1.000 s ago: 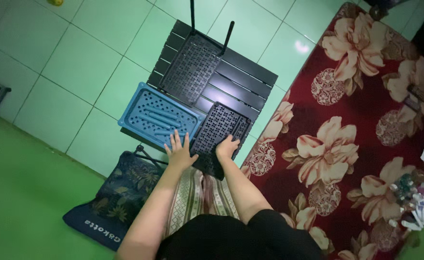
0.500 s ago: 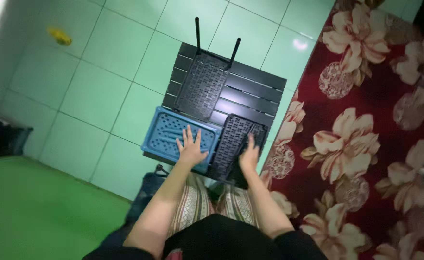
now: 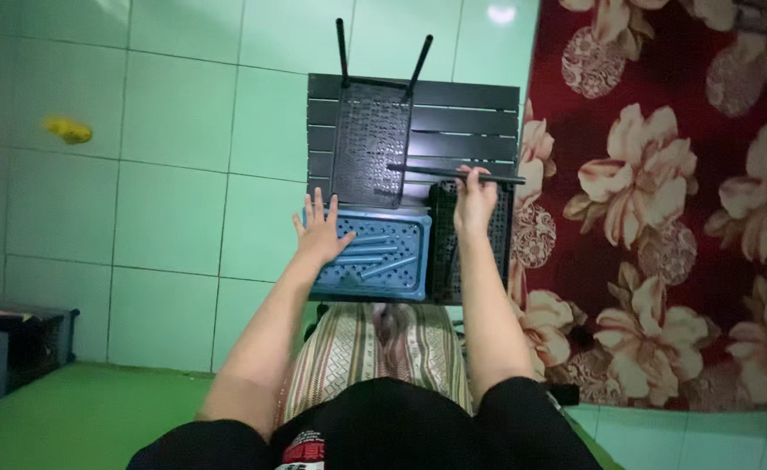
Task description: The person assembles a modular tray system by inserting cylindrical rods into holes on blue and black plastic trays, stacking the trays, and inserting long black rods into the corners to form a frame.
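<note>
**On the tiled floor, hands at the trays**

On the pale green floor [image 3: 174, 218], your left hand [image 3: 321, 231] lies flat, fingers spread, on the blue perforated tray [image 3: 383, 261]. Your right hand [image 3: 475, 198] grips a thin black rod [image 3: 453, 173] above the black slatted surface [image 3: 466, 122]. A floral red rug [image 3: 662, 218] lies right.

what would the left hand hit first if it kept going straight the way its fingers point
Most likely the black perforated panel just beyond the fingertips of the left hand, which lies flat on the blue perforated panel. Depth is unclear, so it might slide over it.
</note>
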